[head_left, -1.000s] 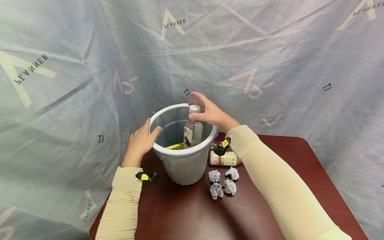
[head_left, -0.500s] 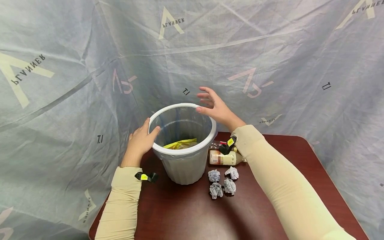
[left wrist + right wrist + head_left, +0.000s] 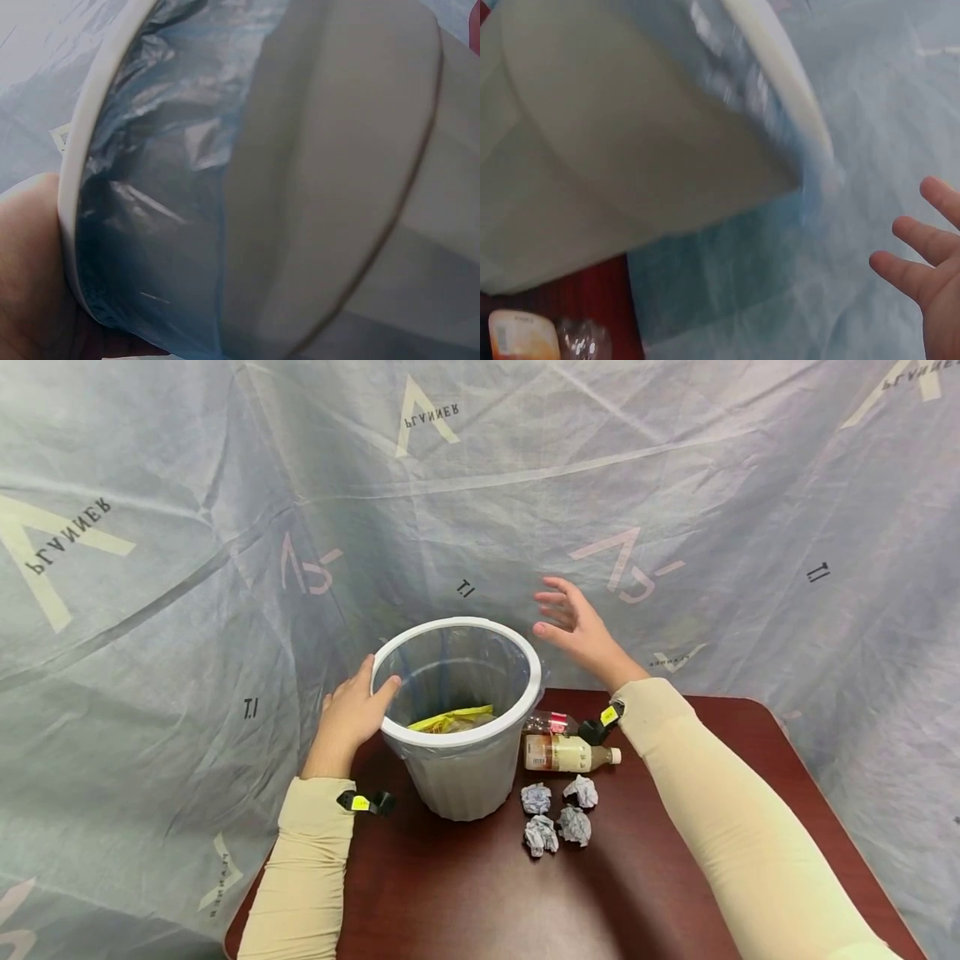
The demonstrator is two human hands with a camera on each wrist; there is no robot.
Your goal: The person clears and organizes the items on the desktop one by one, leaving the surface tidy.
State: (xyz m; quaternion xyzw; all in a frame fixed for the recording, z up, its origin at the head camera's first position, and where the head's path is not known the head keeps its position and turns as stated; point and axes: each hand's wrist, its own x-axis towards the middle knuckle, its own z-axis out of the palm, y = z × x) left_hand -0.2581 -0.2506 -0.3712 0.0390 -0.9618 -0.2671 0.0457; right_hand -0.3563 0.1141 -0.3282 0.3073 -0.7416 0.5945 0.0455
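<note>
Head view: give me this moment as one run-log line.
left hand grips bin rim | right hand open, empty, above table right of bin | two bottles, four paper balls beside bin

The dark red wooden table [image 3: 675, 877] had a white plastic bin [image 3: 459, 777], two lying bottles [image 3: 566, 753], and four crumpled paper balls [image 3: 558, 814] near its far edge.

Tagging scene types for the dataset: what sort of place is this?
Probably a staged recording setup, not a lived-in room: a printed fabric backdrop drapes round a dark red table holding a lined white wastebasket, bottles and crumpled paper balls.
</note>
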